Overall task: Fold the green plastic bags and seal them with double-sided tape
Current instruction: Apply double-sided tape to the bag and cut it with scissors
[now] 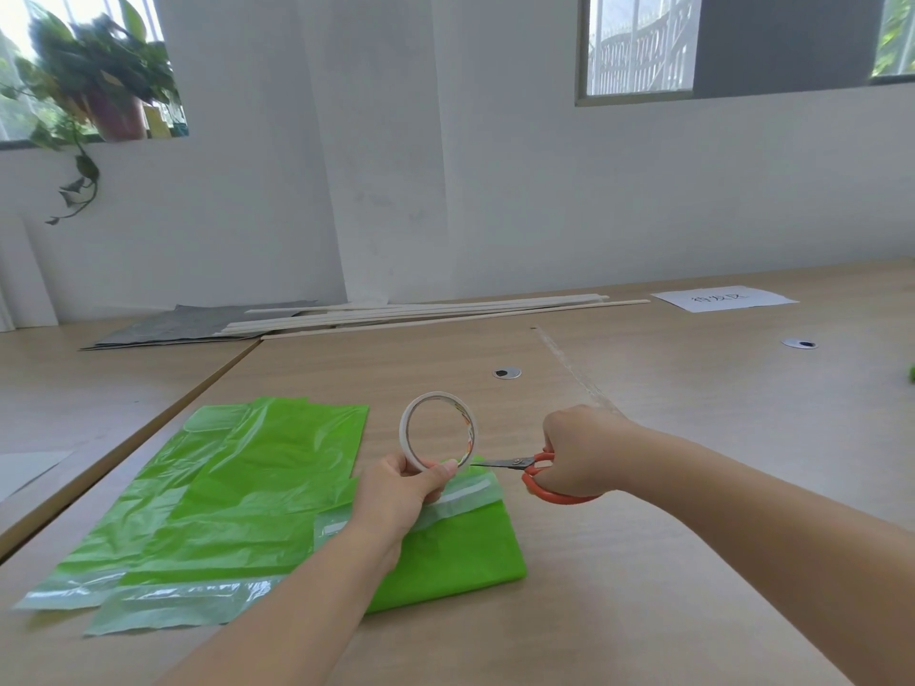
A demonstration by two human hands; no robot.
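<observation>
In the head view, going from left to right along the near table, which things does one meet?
Flat green bags → left hand holding the tape roll → orange-handled scissors → right hand.

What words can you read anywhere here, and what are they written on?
White paper sheet at the far right of the table: large handwritten characters, three by the look of them, too blurred to read surely.
Tape roll in the left hand: coloured print inside the ring, too small to read.
Scissors, green bags: no text shows.
</observation>
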